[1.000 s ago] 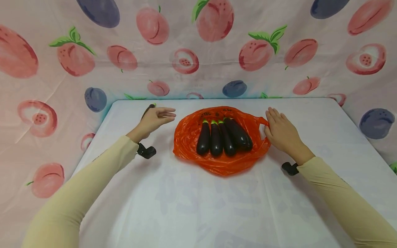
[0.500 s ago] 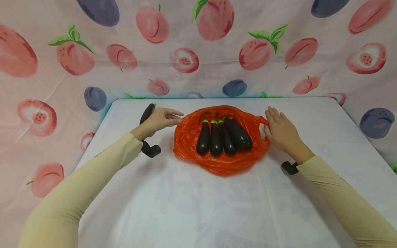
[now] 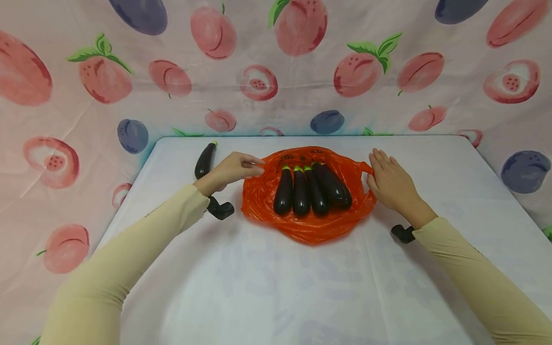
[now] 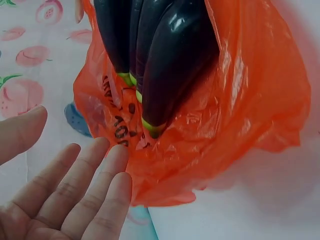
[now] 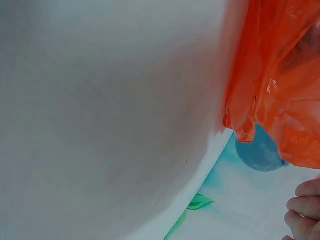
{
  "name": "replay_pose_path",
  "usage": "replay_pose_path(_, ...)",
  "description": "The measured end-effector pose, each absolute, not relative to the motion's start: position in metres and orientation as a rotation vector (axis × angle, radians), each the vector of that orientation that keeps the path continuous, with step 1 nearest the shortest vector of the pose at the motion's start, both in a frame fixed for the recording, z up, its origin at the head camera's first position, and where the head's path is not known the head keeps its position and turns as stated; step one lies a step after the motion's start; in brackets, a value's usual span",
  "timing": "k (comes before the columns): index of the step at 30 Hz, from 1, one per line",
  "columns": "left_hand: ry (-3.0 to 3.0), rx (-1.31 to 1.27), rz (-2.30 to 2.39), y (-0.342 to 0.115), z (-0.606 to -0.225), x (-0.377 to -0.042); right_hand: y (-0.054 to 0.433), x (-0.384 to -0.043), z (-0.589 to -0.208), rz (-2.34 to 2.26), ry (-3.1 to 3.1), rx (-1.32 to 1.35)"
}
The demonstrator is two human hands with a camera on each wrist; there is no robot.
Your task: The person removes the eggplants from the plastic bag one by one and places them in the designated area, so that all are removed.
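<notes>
An orange-red plastic bag (image 3: 258, 206) with dark printing lies spread on the white table. Several dark purple eggplants (image 3: 300, 194) with green stem ends lie side by side on it. My left hand (image 3: 235, 167) is at the bag's left edge, its fingers extended and holding nothing; in the left wrist view the fingertips (image 4: 117, 157) overlap the bag's rim, though contact is unclear. My right hand (image 3: 393, 182) lies with straight fingers beside the bag's right handle loop, its thumb side at the orange plastic. A single eggplant (image 3: 205, 160) lies behind my left wrist, apart from the bag.
The white-covered table (image 3: 302, 287) extends in front of the bag and to both sides. A pink fruit-print cloth (image 3: 297, 105) hangs behind and at the sides. Black wrist cameras (image 3: 221, 209) sit under both wrists.
My left hand has moved right, from left of the bag to over its left edge, uncovering the single eggplant. The right hand and the bag have stayed in place.
</notes>
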State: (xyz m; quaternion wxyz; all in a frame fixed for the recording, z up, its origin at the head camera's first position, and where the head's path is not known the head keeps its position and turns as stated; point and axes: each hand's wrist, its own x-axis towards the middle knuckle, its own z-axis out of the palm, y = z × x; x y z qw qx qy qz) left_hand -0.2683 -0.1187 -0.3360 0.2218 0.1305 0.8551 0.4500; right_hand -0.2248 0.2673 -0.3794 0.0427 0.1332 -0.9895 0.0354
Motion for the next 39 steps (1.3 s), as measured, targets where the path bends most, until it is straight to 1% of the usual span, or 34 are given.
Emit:
replay_pose_path(8, 2.35, 0.395, 1.231, -0.108, -0.345, -0.267, 0.266, -0.225, -0.379, 0.116, -3.04, 0.4)
replay_pose_path(15, 2.373, 0.376, 1.201, -0.1, -0.35, -0.268, 0.266, -0.225, -0.379, 0.113, -3.037, 0.402)
replay_pose_path(31, 2.337, 0.276, 1.193, -0.086, -0.36, -0.267, 0.266, -0.226, -0.382, 0.124, -3.031, 0.415)
replay_pose_path(39, 2.278, 0.201, 1.228, -0.083, -0.369, -0.273, 0.266, -0.226, -0.383, 0.11, -3.011, 0.431)
